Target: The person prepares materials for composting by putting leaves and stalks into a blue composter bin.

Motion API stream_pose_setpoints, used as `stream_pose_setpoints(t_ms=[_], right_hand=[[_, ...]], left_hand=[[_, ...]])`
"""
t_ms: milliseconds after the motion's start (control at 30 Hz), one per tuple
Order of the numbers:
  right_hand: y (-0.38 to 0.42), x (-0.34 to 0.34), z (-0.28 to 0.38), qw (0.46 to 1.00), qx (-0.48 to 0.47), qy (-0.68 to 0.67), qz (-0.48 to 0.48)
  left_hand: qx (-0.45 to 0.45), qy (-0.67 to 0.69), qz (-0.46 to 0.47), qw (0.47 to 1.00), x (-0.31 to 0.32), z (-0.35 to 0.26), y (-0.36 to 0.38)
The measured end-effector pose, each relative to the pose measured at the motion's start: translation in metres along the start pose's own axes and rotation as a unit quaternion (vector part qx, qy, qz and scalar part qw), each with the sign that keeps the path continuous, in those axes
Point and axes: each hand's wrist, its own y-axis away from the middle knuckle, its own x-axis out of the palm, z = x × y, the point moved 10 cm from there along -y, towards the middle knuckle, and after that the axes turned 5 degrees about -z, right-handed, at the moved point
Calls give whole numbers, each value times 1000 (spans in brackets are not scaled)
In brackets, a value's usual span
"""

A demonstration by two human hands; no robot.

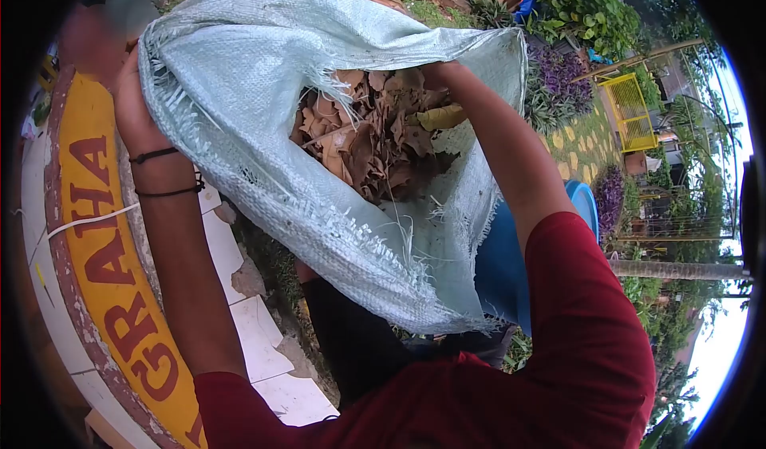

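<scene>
A pale green woven sack [231, 74] with frayed edges gapes open in front of my chest. Brown dry leaves [375, 134] fill its inside, with one yellowish leaf [441, 117] near the right side. My left hand [132, 102] is at the sack's far left edge, its fingers mostly hidden behind the fabric; two dark bands circle the wrist. My right arm reaches in over the sack's right side, and my right hand [441, 74] is partly visible at the upper edge of the leaves, its fingers hidden.
A blue barrel [582, 210] stands beside my right arm. To the left runs a yellow painted border [120, 265] with red letters, beside white tiles [259, 337]. Plants [590, 10], a yellow metal gate [630, 112] and a pole [678, 269] are at the right.
</scene>
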Motion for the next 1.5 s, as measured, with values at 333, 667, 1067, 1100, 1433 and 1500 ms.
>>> stream_pose_setpoints(t_ms=[333,667,1067,1100,1433,1500], right_hand=[[59,-11,48,962,-106,158,198],[103,66,74,963,-134,-84,218],[82,91,108,958,-103,-23,266],[77,94,113,961,-116,-21,252],[85,12,59,959,-108,1,262],[99,-65,68,954,-165,-238,84]], left_hand=[[-57,75,43,995,16,20,20],[-32,41,-14,999,28,29,37],[-37,31,-47,998,25,28,45],[-43,33,-40,998,23,27,46],[-10,40,-31,999,33,31,56],[-21,103,-19,994,37,37,50]])
